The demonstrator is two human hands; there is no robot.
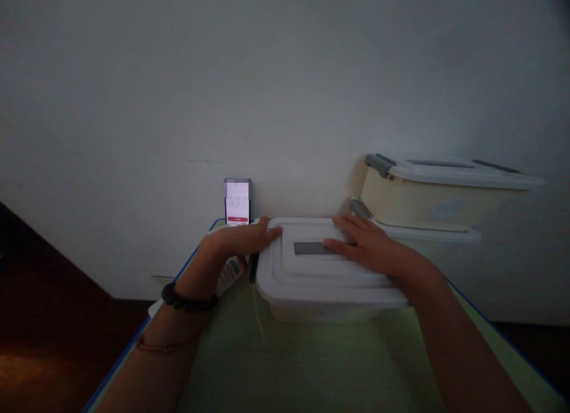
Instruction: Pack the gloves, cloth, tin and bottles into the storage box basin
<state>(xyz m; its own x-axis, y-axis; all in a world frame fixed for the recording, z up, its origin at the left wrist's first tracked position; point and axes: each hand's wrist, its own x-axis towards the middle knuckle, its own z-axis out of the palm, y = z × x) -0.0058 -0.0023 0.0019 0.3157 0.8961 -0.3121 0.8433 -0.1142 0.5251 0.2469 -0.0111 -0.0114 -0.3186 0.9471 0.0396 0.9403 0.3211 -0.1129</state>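
A white storage box (303, 285) with a closed lid stands on the table in front of me. A grey strip (307, 248) is set in the top of its lid. At the box's left end, my left hand (252, 238) has its thumb on the lid's edge and its other fingers, partly hidden, over the side. My right hand (367, 241) lies flat on the right part of the lid, fingers stretched out, thumb across the grey strip. Below my left wrist, a white bottle (229, 275) with green print is partly covered.
A lit phone (237, 202) stands upright by the wall. Behind my right hand, a cream storage box (418, 202) with grey latches rests on another white lid (427, 232). The green tabletop (303, 365) has a blue edge. A thin pale cord (258, 315) hangs beside the box.
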